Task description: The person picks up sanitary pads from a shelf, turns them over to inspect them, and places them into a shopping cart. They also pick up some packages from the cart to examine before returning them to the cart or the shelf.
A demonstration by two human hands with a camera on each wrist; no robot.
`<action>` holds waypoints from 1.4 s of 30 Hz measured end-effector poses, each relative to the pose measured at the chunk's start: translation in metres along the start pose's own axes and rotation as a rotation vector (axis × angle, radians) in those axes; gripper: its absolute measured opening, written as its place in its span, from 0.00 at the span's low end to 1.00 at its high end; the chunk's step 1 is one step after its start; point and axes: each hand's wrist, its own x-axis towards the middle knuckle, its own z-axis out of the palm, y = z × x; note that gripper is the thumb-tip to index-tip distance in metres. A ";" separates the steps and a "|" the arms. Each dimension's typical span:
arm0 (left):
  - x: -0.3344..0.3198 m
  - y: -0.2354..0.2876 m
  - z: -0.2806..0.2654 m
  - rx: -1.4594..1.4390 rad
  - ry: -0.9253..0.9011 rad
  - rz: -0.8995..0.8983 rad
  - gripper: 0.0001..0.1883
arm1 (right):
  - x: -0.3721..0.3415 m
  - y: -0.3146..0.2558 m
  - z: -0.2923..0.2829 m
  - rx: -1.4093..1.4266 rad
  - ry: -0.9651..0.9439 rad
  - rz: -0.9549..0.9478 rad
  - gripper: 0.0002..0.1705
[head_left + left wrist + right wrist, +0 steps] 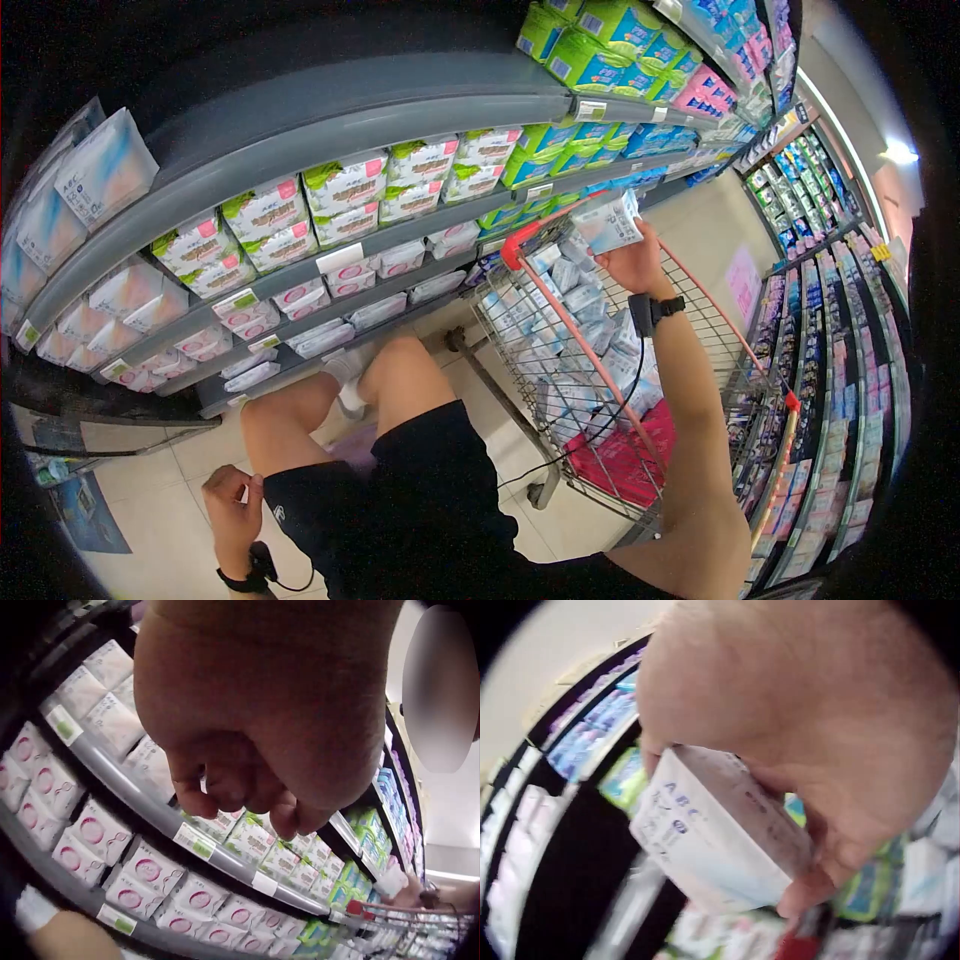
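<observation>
Right fingers: The right hand (637, 262) is gripping one white "ABC" packet (608, 222), its fingers and thumb curling round the edges.
Left fingers: The left hand (235, 505) is hanging loosely curled beside the person's left leg, holding nothing, its thumb lying close to the fingers.
Wrists: Two black wristbands (652, 308) are showing, one on each wrist.
Held packet: It is tilting near the red corner of one shopping cart (515, 248), on the side away from the person.
Cart load: Many white-and-blue packets (585, 300) are lying heaped inside, overlapping too much for counting; one red bag (635, 450) is resting at the near end.
Legs: Two bent knees (400, 365) are pointing towards the shelving (400, 105), left of the cart.
Middle shelf: Green-and-white packs (345, 190) are standing in five front stacks, each showing two packs.
Lower shelves: White packs with pink rings (300, 297) are sitting in rows, too many for a sure count.
</observation>
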 end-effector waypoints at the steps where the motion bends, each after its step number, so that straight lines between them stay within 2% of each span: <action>1: 0.011 0.003 -0.004 0.027 -0.019 0.047 0.15 | -0.007 -0.005 0.030 0.013 -0.079 0.069 0.38; 3: 0.032 0.013 -0.007 -0.018 0.023 0.134 0.14 | -0.018 -0.003 0.094 0.049 -0.247 0.218 0.40; 5: 0.051 0.028 -0.008 -0.093 0.065 0.244 0.12 | -0.041 0.023 0.171 0.074 -0.192 0.288 0.43; 6: 0.061 0.039 -0.005 -0.152 0.097 0.314 0.13 | -0.041 0.037 0.187 0.022 -0.401 0.411 0.43; 8: 0.073 0.081 0.000 -0.199 0.093 0.416 0.21 | -0.053 0.074 0.238 0.049 -0.438 0.549 0.39; 9: 0.074 0.088 0.007 -0.265 0.050 0.405 0.32 | -0.053 0.096 0.249 0.008 -0.510 0.653 0.41; 11: 0.077 0.115 0.023 -0.367 0.024 0.446 0.41 | -0.056 0.135 0.274 -0.084 -0.608 0.793 0.46; 12: 0.069 0.129 0.044 -0.625 -0.105 0.324 0.50 | -0.059 0.155 0.288 -0.126 -0.645 0.846 0.48; 13: 0.065 0.131 0.050 -0.583 -0.170 0.348 0.51 | -0.053 0.171 0.278 -0.054 -0.723 0.936 0.51; 16: 0.045 0.127 0.072 -0.875 -0.146 0.122 0.48 | -0.049 0.180 0.267 -0.097 -0.764 0.882 0.52; 17: 0.043 0.126 0.077 -0.900 -0.103 0.091 0.47 | -0.050 0.179 0.258 -0.046 -0.828 0.846 0.47; 20: 0.043 0.129 0.084 -0.960 -0.021 0.076 0.48 | -0.056 0.160 0.273 -0.432 -0.887 0.657 0.38; 21: 0.044 0.133 0.088 -0.982 0.017 0.058 0.48 | -0.057 0.167 0.272 -0.424 -0.844 0.625 0.33; 24: 0.044 0.132 0.094 -1.113 -0.138 -0.007 0.54 | -0.054 0.170 0.272 -0.447 -0.783 0.531 0.32; 27: 0.050 0.123 0.097 -0.945 -0.148 0.085 0.63 | -0.052 0.168 0.268 -0.424 -0.725 0.510 0.30; 30: 0.057 0.140 0.077 -0.297 -0.012 0.281 0.70 | -0.050 0.167 0.266 -0.372 -0.710 0.504 0.28; 32: 0.055 0.143 0.078 -0.225 0.051 0.265 0.67 | -0.049 0.165 0.267 -0.368 -0.705 0.501 0.28; 35: 0.051 0.140 0.079 -0.207 0.111 0.252 0.63 | -0.044 0.167 0.266 -0.371 -0.755 0.589 0.32; 38: 0.046 0.131 0.084 -0.343 0.141 0.253 0.60 | -0.047 0.180 0.255 -0.506 -0.861 0.267 0.49; 41: 0.042 0.121 0.093 -0.549 0.129 0.215 0.59 | -0.051 0.165 0.261 -0.762 -0.818 0.026 0.69; 42: 0.039 0.119 0.094 -0.624 0.104 0.187 0.59 | -0.049 0.164 0.262 -0.788 -0.833 -0.041 0.72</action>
